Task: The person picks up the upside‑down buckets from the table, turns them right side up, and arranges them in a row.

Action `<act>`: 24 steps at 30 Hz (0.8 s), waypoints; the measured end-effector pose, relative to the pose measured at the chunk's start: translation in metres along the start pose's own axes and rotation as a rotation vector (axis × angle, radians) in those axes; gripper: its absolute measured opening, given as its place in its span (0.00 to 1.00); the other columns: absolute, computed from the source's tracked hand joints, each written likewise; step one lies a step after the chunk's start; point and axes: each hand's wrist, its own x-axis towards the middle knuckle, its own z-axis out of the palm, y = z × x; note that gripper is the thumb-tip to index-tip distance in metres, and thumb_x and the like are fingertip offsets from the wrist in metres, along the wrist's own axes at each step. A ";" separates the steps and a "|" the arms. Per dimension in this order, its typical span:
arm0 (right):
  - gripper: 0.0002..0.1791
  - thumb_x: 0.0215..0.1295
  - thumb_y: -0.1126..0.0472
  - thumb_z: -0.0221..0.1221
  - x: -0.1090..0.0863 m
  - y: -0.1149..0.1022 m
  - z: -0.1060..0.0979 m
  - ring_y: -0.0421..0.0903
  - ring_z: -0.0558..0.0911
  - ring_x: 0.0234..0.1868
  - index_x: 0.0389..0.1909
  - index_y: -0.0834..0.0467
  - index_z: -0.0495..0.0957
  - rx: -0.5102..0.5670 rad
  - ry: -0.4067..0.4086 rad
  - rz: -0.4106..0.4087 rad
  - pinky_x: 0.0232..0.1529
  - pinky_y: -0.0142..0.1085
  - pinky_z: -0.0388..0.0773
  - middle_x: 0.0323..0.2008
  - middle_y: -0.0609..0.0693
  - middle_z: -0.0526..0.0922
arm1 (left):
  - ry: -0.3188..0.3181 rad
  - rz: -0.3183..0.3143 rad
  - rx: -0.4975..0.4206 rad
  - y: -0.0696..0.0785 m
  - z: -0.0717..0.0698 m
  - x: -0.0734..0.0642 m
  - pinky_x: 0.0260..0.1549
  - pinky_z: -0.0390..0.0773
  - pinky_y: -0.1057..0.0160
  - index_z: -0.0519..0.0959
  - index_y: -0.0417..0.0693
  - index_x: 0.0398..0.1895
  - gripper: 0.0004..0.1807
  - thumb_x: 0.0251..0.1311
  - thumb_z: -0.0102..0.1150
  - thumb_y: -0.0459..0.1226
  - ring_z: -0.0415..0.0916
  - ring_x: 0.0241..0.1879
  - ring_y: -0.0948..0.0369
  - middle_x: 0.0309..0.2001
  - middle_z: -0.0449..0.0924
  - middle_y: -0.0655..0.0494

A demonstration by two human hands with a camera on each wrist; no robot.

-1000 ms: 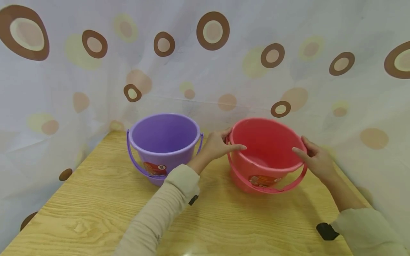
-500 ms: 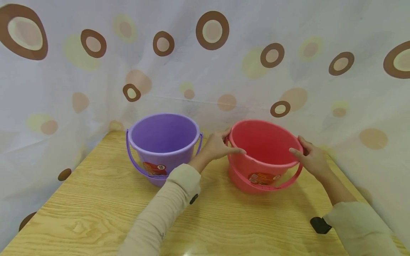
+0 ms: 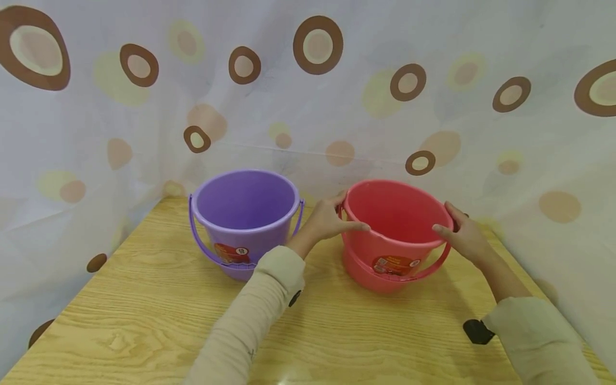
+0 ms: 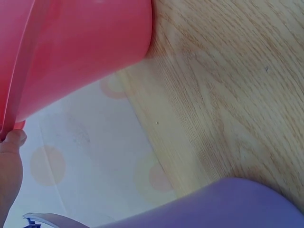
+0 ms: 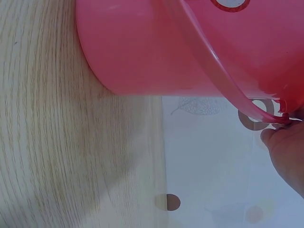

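A red bucket [image 3: 380, 262] stands on the wooden table at the right, its handle hanging down across its front. My left hand [image 3: 323, 220] grips its left rim, thumb along the front edge and fingers behind. On the opposite side my right hand [image 3: 466, 235] holds the rim near the handle's joint, thumb over the edge. In the left wrist view the lower wall of the red bucket [image 4: 95, 52] meets the tabletop. The right wrist view shows the handle [image 5: 213, 66] slanting to its joint beside my fingers. Left of it, behind my left forearm, is a purple bucket [image 3: 250, 238].
The wooden table [image 3: 144, 305] reaches back to a white curtain [image 3: 269, 117] with brown and yellow circles, which also runs along both sides. My left sleeve [image 3: 260, 305] crosses in front of the purple bucket. A dark tab [image 3: 478, 331] sticks out by my right cuff.
The red bucket's right side has shifted a little to the left and its tilt has lessened, my right hand moving with it. My left hand and the purple bucket stay nearly in place.
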 end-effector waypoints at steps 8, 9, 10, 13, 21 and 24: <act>0.48 0.65 0.45 0.49 0.005 0.000 0.002 0.69 0.59 0.65 0.70 0.69 0.36 -0.004 -0.012 -0.004 0.54 0.38 0.76 0.68 0.74 0.49 | 0.009 0.003 0.049 -0.004 -0.002 0.000 0.30 0.72 0.70 0.57 0.49 0.70 0.51 0.42 0.72 0.51 0.70 0.35 0.61 0.41 0.78 0.49; 0.48 0.65 0.45 0.49 0.005 0.000 0.002 0.70 0.56 0.66 0.70 0.69 0.35 0.002 -0.009 -0.008 0.57 0.48 0.73 0.69 0.73 0.47 | 0.013 0.014 0.054 -0.005 -0.001 0.000 0.30 0.72 0.70 0.57 0.49 0.70 0.51 0.42 0.72 0.51 0.71 0.35 0.61 0.42 0.78 0.49; 0.48 0.65 0.46 0.49 0.005 0.000 0.003 0.71 0.53 0.67 0.70 0.68 0.34 0.006 -0.006 -0.011 0.59 0.56 0.67 0.69 0.72 0.44 | 0.017 0.028 0.059 -0.005 -0.001 -0.001 0.29 0.72 0.71 0.58 0.49 0.70 0.51 0.42 0.71 0.51 0.71 0.34 0.61 0.41 0.79 0.50; 0.48 0.65 0.47 0.49 0.003 -0.001 0.004 0.72 0.48 0.68 0.71 0.66 0.33 0.017 0.017 -0.020 0.58 0.67 0.57 0.71 0.70 0.41 | 0.022 0.071 0.073 -0.006 -0.002 -0.002 0.23 0.71 0.69 0.58 0.49 0.70 0.49 0.44 0.71 0.50 0.71 0.27 0.58 0.32 0.75 0.51; 0.41 0.65 0.49 0.52 -0.007 -0.002 0.005 0.65 0.62 0.65 0.72 0.62 0.46 0.011 0.224 -0.053 0.63 0.58 0.60 0.66 0.69 0.59 | 0.044 0.081 0.200 0.001 -0.006 -0.009 0.65 0.62 0.58 0.55 0.49 0.71 0.51 0.45 0.68 0.54 0.59 0.68 0.56 0.69 0.60 0.52; 0.34 0.64 0.51 0.55 -0.011 -0.005 0.009 0.55 0.71 0.57 0.66 0.65 0.60 -0.034 0.399 -0.088 0.61 0.30 0.68 0.58 0.68 0.72 | 0.067 0.127 0.275 0.005 -0.010 -0.012 0.66 0.62 0.56 0.59 0.49 0.70 0.48 0.46 0.67 0.55 0.58 0.69 0.56 0.69 0.61 0.52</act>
